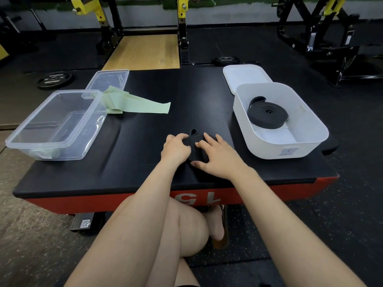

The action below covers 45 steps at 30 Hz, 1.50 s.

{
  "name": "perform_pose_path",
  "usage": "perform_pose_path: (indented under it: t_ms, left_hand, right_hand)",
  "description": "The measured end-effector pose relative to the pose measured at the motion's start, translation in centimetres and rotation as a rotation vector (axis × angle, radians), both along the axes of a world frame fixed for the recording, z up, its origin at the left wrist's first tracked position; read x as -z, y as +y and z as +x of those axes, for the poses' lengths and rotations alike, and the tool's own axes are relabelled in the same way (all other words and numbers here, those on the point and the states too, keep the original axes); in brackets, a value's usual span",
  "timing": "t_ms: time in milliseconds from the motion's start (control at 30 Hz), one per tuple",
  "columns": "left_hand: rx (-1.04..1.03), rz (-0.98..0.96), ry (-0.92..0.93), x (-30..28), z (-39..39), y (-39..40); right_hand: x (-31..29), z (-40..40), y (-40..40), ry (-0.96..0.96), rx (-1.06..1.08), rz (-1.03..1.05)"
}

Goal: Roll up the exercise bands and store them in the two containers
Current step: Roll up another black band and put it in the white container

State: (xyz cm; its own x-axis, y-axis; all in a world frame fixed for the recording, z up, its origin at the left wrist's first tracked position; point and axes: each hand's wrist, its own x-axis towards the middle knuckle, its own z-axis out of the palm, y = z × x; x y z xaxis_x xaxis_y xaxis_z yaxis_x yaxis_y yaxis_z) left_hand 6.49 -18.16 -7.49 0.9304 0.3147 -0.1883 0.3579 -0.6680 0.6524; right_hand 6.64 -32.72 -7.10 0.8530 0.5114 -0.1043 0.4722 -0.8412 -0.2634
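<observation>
Rolling: a black band (195, 148) is being coiled on the black padded platform (145, 125), near its front edge, between both hands.
Left hand (175, 149): fingers curled over the coil's left side, gripping it.
Right hand (215, 155): fingers spread fairly straight, pressing on the coil's top and right side; thumb against its near edge.
Loose end: a small loop of the band sticks out at the far side of the coil.
White container (306, 141): right of the hands, holding one finished black roll (267, 114); its lid (246, 76) lies behind it.
Clear container (31, 139): far left, with something pale green at its near end, hard to make out.
Green band (136, 102): unrolled, lying flat beside the clear container.
Step in hand: probably finishing this second black roll.
Next move: likely tucking in the loop, then lifting the coil without letting it spring open and placing it in the white container.
</observation>
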Motion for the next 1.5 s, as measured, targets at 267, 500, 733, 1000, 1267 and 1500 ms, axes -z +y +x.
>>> perform_pose_path:
  t_ms: [267, 500, 733, 1000, 1267, 1500]
  left_hand:
    - [0.002, -0.008, -0.015, 0.1, 0.1, 0.1]
    - [0.025, -0.017, 0.024, -0.1, 0.6, -0.1]
    - [0.041, -0.098, 0.101, -0.7, 1.0, 0.1]
    - [0.036, -0.157, 0.112, -1.7, 1.3, -0.1]
    - [0.031, -0.17, 0.036, -3.3, 2.3, -0.3]
    - [0.055, -0.379, -0.097, -6.2, 4.9, -1.2]
  right_hand:
    - [0.8, -2.5, 2.9, -0.086, 0.275, 0.068]
    - [0.8, -1.7, 1.9, -0.064, 0.194, 0.063]
    - [-0.7, -0.2, -0.8, 0.101, 0.026, 0.097]
    - [-0.7, 0.3, -1.4, 0.142, 0.009, 0.213]
    - [-0.9, 0.1, -0.9, 0.003, 0.039, 0.208]
    - [-5.5, 1.0, -2.0, -0.099, 0.11, 0.227]
